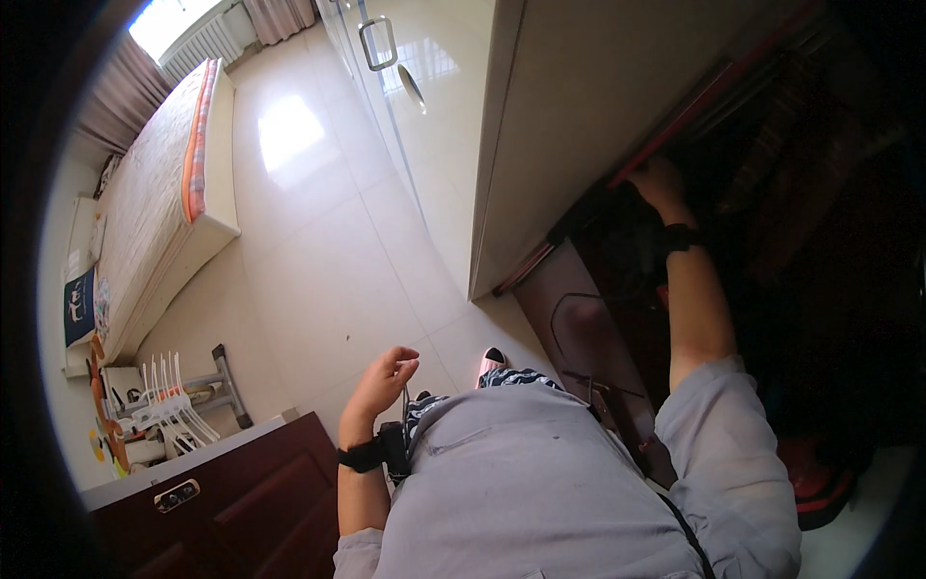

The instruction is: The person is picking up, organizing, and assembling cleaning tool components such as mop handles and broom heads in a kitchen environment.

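Head view, right hand (661,188): upper right, at the lower end of a red strip (675,122); cannot tell whether its grip is closed.
Red strip: upper right, slanting along a pale panel (579,106).
Left hand (383,379): left of centre, grip loosely open.

A long, thin, straight red strip (672,124) runs slantwise along the edge of a pale panel (588,116) on the right, its near end at the right hand (661,189), its far stretch dim in shadow
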Motion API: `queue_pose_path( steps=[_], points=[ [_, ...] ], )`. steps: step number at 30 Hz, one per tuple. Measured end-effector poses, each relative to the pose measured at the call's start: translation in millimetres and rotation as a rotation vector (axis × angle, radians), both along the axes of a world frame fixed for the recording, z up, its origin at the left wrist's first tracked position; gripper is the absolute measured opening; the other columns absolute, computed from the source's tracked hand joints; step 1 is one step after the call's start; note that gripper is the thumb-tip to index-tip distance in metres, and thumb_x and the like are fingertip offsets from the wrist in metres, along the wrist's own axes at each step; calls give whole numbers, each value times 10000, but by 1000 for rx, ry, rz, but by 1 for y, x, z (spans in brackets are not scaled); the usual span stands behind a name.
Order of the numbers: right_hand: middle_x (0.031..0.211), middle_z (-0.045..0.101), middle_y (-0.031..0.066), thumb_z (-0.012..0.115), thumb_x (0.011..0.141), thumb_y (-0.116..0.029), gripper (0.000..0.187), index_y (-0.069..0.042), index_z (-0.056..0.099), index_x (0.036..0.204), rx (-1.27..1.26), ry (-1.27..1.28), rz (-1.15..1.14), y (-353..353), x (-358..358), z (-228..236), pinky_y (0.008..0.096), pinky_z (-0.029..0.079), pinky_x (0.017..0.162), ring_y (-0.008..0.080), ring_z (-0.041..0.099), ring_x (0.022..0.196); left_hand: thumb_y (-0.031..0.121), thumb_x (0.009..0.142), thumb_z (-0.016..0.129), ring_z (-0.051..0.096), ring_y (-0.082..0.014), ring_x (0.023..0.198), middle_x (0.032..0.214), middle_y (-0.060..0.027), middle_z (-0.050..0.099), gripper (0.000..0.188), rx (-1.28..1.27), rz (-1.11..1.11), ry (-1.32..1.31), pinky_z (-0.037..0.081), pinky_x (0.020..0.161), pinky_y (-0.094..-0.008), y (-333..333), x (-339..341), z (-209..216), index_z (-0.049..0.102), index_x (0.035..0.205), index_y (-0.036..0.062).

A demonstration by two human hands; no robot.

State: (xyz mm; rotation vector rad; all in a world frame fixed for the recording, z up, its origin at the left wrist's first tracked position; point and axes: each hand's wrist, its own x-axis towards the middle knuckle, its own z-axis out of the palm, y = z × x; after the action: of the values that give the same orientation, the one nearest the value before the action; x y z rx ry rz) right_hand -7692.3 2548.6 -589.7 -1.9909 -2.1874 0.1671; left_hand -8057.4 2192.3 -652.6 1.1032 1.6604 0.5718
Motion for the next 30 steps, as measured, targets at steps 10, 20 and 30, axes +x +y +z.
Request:
queue_pose_path(
  steps=[10, 20, 30],
  points=[
    [968, 586, 169, 582, 737, -464, 458, -71, 591, 973, -6, 63, 39, -2, -10, 13, 410, 438, 758, 346, 546, 916, 196, 876, 512, 555, -156, 856, 916, -103, 603, 234, -17, -18, -51, 442, 756, -287, 35, 9, 12, 529, 1047, 37],
    [923, 603, 148, 593, 750, -445, 415, -96, 604, 975, 123, 43, 173, 4, -2, -10, 400, 443, 719, 315, 569, 884, 201, 870, 511, 566, -198, 886, 953, -110, 597, 223, 60, -151, 60, 446, 769, -314, 67, -33, 7, 539, 1022, 40],
    [922, 619, 156, 642, 712, -428, 479, -33, 609, 981, 60, 187, 210, -4, -12, 13, 363, 436, 743, 303, 588, 867, 212, 872, 511, 560, -198, 890, 975, -97, 592, 244, 77, -209, 68, 444, 769, -313, 61, -67, 2, 533, 1038, 34]
  ],
)
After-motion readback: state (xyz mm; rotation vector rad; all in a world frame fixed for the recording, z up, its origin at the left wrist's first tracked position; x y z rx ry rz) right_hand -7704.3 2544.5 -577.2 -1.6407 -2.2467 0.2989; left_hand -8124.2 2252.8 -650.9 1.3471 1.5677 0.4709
